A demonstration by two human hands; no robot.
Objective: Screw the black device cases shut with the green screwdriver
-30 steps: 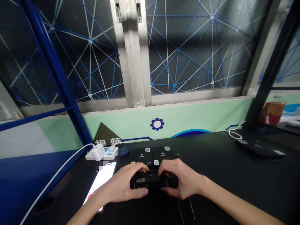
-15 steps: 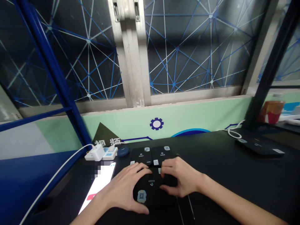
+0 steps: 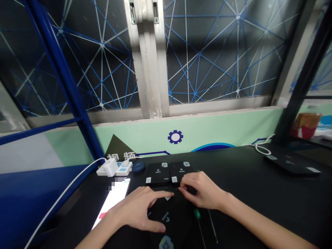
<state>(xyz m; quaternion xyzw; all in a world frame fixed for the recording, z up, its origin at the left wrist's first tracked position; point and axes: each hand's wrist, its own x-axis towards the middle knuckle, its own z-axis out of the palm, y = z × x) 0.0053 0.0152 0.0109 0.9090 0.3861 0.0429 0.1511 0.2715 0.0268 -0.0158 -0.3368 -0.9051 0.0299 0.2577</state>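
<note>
Looking down at a dark surface (image 3: pixel 241 186), I see my two bare forearms reaching in from the bottom of the view. My left hand (image 3: pixel 137 207) lies open and flat, fingers spread, on a black square box (image 3: pixel 168 221), which sits turned so that a corner points away from me. Printed lettering marks its top, and a round, colourful label (image 3: pixel 166 243) shows near the lower edge of the view. My right hand (image 3: pixel 202 190) is bent at the box's far right edge, with its fingertips (image 3: pixel 183 185) against it. The view there is poor, so I cannot tell whether that grip has really closed on the box.

Just beyond the box, two matching black boxes (image 3: pixel 168 173) lie side by side. Near my right wrist lies a green-handled screwdriver (image 3: pixel 197 214), with a thin metal rod (image 3: pixel 213 224) just beside it. Left of my left hand, a phone (image 3: pixel 111 204) glows white (part of its screen is pixelated). Farther back are a power strip (image 3: pixel 121 168) with a white charger (image 3: pixel 110 167) plugged in and a small navy oval case (image 3: pixel 138 166). A black pad (image 3: pixel 292 164) sits at far right.
</note>
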